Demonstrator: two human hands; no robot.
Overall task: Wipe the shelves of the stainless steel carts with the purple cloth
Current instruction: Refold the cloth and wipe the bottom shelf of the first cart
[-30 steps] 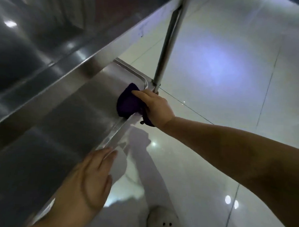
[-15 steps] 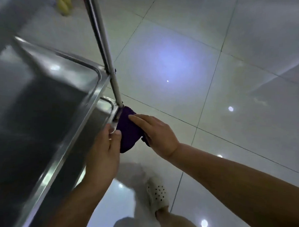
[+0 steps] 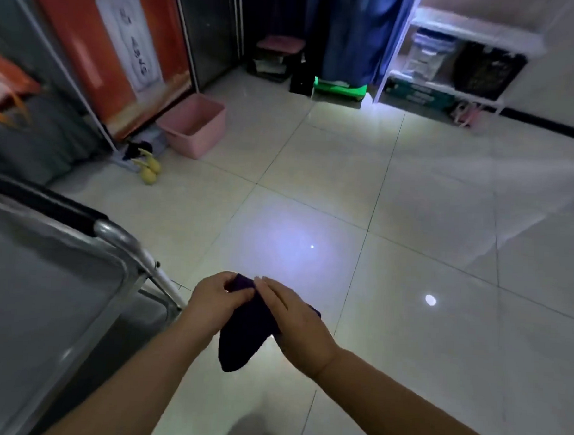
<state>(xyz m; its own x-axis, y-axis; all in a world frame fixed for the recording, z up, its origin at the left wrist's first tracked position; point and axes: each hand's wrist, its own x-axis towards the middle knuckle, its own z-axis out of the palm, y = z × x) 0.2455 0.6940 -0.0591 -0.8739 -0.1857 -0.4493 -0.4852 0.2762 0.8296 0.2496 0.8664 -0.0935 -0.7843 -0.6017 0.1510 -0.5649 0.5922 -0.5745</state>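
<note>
The purple cloth (image 3: 245, 334) hangs in the air between both hands, above the tiled floor and to the right of the stainless steel cart (image 3: 45, 289). My left hand (image 3: 214, 304) pinches the cloth's upper edge. My right hand (image 3: 294, 319) holds the cloth from the right, fingers laid over its top. The cart's top shelf fills the lower left, with a black-gripped handle bar (image 3: 59, 207) along its far side. Neither hand touches the cart.
A pink plastic bin (image 3: 194, 127) and two yellow objects (image 3: 149, 172) sit on the floor by an orange poster at the left. A white rack (image 3: 450, 60) with boxes stands at the far right wall. Shiny floor tiles (image 3: 410, 222) spread ahead.
Both hands came away from the cart's lower shelf corner and now hold the cloth in the air. The view has lifted from under the shelves to the room.
</note>
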